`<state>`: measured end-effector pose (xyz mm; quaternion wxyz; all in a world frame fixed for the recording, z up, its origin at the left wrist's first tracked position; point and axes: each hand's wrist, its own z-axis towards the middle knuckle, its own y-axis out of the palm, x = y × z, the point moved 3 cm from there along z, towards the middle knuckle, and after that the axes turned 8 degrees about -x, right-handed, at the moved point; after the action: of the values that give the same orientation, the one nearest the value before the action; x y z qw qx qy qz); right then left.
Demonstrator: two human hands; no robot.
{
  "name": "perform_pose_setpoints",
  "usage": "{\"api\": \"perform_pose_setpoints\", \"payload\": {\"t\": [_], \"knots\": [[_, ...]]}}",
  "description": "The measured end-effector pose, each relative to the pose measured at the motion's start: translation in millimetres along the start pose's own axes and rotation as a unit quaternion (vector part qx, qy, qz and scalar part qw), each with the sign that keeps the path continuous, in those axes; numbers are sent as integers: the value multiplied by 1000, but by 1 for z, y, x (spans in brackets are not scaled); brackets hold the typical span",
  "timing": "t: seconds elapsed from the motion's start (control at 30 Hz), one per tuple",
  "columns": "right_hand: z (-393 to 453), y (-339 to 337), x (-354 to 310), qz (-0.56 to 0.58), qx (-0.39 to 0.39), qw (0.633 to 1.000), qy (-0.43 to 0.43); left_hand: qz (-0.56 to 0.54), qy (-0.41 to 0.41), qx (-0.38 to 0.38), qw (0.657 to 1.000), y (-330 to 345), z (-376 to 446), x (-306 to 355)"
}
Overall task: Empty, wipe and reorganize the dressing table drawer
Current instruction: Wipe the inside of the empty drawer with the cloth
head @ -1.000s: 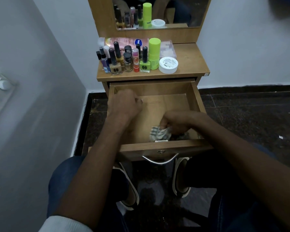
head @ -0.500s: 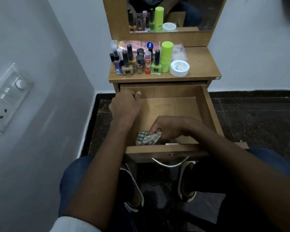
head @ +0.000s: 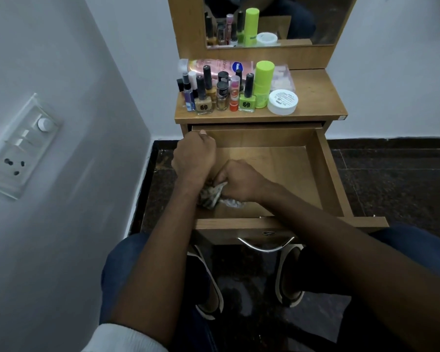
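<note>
Plainly the wiping step is in hand. The drawer (head: 325, 179) stands pulled out and bare of its contents, which sit on the table (head: 313, 97) above: nail polish bottles (head: 214, 95), a green tube (head: 262, 83), a white jar (head: 283, 101) and a pink bottle (head: 216, 66) lying on its side at the far edge. The right hand (head: 241, 182) is clenched round a crumpled cloth (head: 211, 196) and presses it to the drawer floor at the near left corner. The left hand (head: 194, 157) curls over the drawer's left wall, its thumb up near the far left corner, and seems to steady the drawer; its grip is closed on that wall.

The emptying looks done, the reorganizing not yet begun. Much of the drawer floor to the right and far side lies open to view, and whether it has been wiped cannot be told. The next move, as I judge it, calls for drawing the cloth across the rest of the floor and into the corners, with the left hand bracing the drawer so it does not slide in. After that the bottles and jar must go back in some order, upright ones set so they will not topple.
</note>
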<state>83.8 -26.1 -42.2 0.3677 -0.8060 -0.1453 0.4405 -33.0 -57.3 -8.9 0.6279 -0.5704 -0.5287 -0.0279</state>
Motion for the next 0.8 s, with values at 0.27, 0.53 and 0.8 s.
{"api": "perform_pose_setpoints", "payload": {"t": [0.27,0.53,0.8], "knots": [[-12,12,-14,-1,-150,989,-15,74,44,13,996,4,-5,5],[-47,-29,39,-193,-180,941,212,204,83,35,975,11,-13,14],[-91,-51,70,-240,-126,908,319,269,101,29,957,20,-18,17]]}}
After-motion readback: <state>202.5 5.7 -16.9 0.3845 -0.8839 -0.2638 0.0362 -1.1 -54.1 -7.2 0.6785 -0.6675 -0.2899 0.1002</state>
